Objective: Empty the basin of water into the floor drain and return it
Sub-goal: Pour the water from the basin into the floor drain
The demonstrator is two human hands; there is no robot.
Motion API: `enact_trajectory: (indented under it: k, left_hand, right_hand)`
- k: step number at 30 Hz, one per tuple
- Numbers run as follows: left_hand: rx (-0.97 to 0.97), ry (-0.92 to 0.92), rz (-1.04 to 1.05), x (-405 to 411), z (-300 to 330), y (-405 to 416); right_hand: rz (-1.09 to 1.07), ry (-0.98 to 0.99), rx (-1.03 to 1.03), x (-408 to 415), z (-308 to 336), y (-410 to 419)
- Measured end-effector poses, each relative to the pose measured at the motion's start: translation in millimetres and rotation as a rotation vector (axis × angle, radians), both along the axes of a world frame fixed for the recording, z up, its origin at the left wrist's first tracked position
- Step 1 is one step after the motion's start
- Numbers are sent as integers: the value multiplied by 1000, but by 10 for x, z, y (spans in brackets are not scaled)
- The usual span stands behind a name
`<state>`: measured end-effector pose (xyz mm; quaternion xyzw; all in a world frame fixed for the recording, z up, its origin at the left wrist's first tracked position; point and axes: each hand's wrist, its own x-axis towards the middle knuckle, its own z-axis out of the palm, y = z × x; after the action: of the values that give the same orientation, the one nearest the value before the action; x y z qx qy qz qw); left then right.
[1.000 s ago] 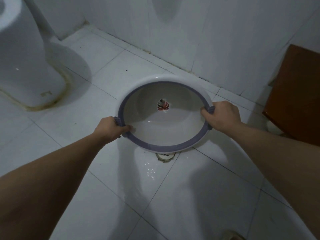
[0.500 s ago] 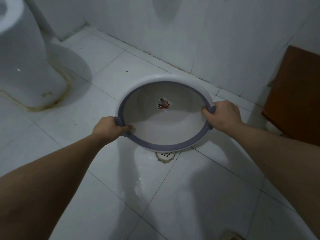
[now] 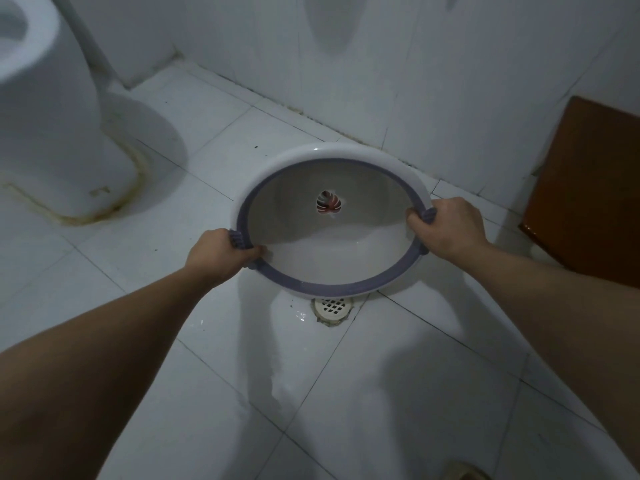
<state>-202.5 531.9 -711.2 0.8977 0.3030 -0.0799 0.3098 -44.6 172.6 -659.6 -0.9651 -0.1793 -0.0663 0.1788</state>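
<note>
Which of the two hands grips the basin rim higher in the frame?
The right hand, on the rim of the basin nearest the brown board; the left hand sits lower, toward the toilet.

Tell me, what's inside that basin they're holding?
Inside the basin only a leaf-shaped picture shows on its pale bottom, and no pooled water is visible. The near wall's inside, just behind the grey rim, stays hidden.

toilet (image 3: 52, 109): white, base ringed by a yellow-brown stain | floor (image 3: 398, 393): white tiles with dark grout lines, right of toilet, partly wet and shiny | wall (image 3: 381, 64): white tiles, behind and right of toilet | cabinet (image 3: 588, 188): brown wood, far right of toilet, against wall
</note>
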Motion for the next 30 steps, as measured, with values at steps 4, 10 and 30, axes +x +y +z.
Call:
enact_trajectory:
  k: [4, 10, 30]
  left_hand:
    - [-19, -23, 6, -16, 15, 8]
    - [-9, -50, 4, -32, 59, 5]
    - [56, -115, 13, -64, 242, -41]
  right_hand:
    - [5, -3, 20, -14, 21, -5]
    - [5, 12, 47, -34, 76, -5]
    - [20, -23, 103, -83, 216, 8]
